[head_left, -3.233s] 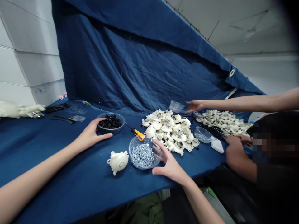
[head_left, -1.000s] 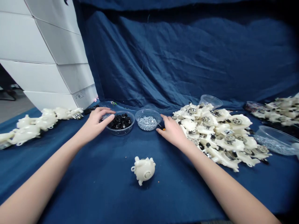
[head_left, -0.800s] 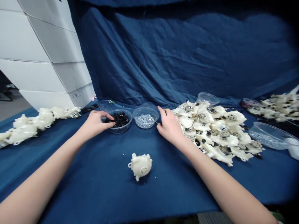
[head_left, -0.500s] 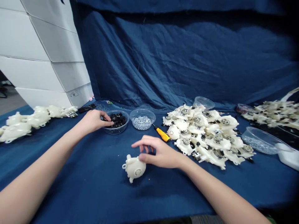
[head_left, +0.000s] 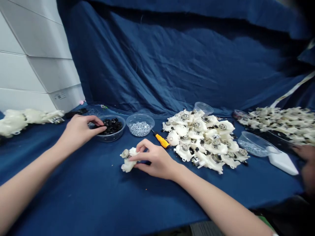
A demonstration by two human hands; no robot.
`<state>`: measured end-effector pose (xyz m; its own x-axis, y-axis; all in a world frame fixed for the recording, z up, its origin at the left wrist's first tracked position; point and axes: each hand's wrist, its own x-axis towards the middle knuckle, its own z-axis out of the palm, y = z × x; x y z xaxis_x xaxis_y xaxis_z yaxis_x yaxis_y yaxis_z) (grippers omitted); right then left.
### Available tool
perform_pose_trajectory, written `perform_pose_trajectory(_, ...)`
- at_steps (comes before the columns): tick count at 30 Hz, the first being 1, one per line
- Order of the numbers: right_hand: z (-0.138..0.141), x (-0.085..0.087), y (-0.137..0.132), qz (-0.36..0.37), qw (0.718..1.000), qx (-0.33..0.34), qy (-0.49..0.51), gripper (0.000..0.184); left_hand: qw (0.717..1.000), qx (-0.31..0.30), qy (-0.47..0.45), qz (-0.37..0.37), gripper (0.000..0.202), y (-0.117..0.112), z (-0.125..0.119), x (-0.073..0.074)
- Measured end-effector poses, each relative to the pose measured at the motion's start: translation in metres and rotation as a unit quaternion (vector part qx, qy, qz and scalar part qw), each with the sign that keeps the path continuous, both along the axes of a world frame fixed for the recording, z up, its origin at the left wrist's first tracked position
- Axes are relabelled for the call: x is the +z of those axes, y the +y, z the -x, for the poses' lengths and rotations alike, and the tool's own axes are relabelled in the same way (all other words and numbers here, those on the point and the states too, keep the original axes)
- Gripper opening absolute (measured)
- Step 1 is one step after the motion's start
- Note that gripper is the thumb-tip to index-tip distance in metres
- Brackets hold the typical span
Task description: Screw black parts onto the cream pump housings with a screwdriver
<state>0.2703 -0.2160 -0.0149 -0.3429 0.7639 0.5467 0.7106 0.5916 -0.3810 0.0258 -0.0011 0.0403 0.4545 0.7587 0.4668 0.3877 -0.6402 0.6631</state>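
My left hand (head_left: 80,130) reaches over the left rim of a clear plastic bowl (head_left: 111,137). Its thumb and index finger come close together at the small black plastic parts (head_left: 113,126) inside; what lies between the fingertips cannot be told from the black pile. In front of the bowls, my right hand (head_left: 154,159) grips a cream plastic housing (head_left: 128,164) between thumb and fingers, low over the blue cloth. A round greyish piece shows on the housing's upper left, and the fingers hide its right side.
A second bowl (head_left: 140,132) contains silver screws. Beside it lies a yellow-handled screwdriver (head_left: 161,141), then a heap of cream housings (head_left: 199,141). At right are a tilted tub of screws (head_left: 253,146), a white scoop (head_left: 283,163) and another person's hand (head_left: 306,154). White boxes (head_left: 22,72) stand left.
My right hand has taken hold of the housing and turned it, so its round greyish piece now shows. My left hand has drawn back slightly toward the bowl's left rim. The view has shifted right.
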Motion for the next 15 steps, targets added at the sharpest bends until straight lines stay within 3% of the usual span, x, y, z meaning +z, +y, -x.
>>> perform_pose_trajectory(3,0.0,0.006,-0.006,0.049,0.998,0.03,0.001,0.02,0.991,0.047,0.093,-0.084,0.022,-0.004,-0.001,-0.001)
perform_pose_trajectory(8,0.0,0.011,-0.009,0.094,0.993,0.033,0.066,0.024,0.99,0.058,0.104,-0.078,0.024,-0.011,-0.001,-0.003)
perform_pose_trajectory(10,0.0,0.012,-0.007,0.094,0.991,0.013,0.092,0.033,0.992,0.056,0.097,-0.065,0.024,-0.014,-0.001,-0.002)
perform_pose_trajectory(13,0.002,0.012,-0.005,0.115,0.989,-0.002,0.093,0.064,0.993,0.053,0.081,-0.064,0.021,-0.018,-0.002,-0.002)
perform_pose_trajectory(15,0.003,0.011,-0.004,0.138,0.987,0.003,0.083,0.07,0.994,0.052,0.063,-0.074,0.019,-0.02,-0.003,-0.002)
